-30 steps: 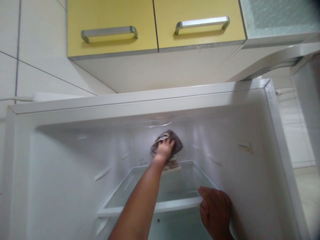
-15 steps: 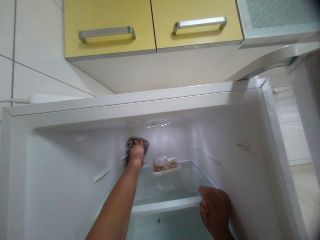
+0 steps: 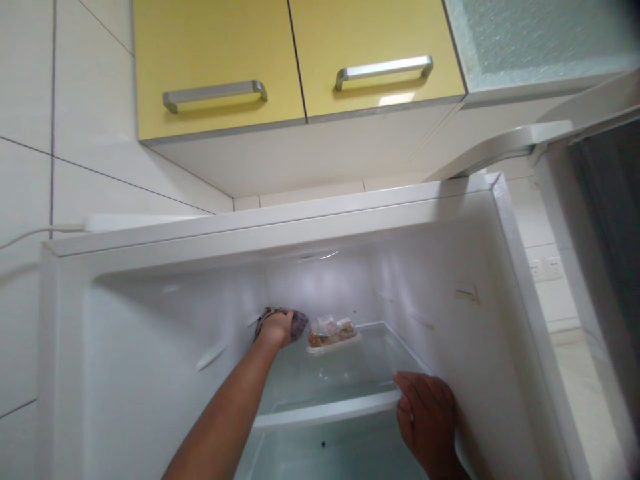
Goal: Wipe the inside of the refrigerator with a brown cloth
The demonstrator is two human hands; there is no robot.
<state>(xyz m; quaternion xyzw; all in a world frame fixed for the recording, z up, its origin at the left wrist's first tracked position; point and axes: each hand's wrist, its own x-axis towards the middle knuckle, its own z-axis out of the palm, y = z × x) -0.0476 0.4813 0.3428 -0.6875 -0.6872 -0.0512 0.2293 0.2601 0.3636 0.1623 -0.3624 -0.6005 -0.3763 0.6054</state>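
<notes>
Deep inside an open fridge, my left hand (image 3: 277, 327) is closed on a dark patterned cloth (image 3: 300, 324), bunched against the lower back-left corner. Just right of it, a clear plastic food container (image 3: 333, 341) with several small packets sits at the rear of the glass shelf (image 3: 345, 377). My right hand (image 3: 427, 415) rests at the shelf's front right corner, its fingers bent over the white front edge. Part of the cloth is hidden under my left hand.
White fridge walls (image 3: 145, 360) with shelf ribs enclose both arms. The fridge door (image 3: 575, 267) stands open at the right. Yellow cabinets (image 3: 215, 53) with metal handles hang above, and a lower glass shelf (image 3: 360, 450) bears a small dark spot.
My left hand has moved down the back-left corner with the cloth, closer to the shelf and the container. The right hand stays on the shelf edge. The view has shifted slightly.
</notes>
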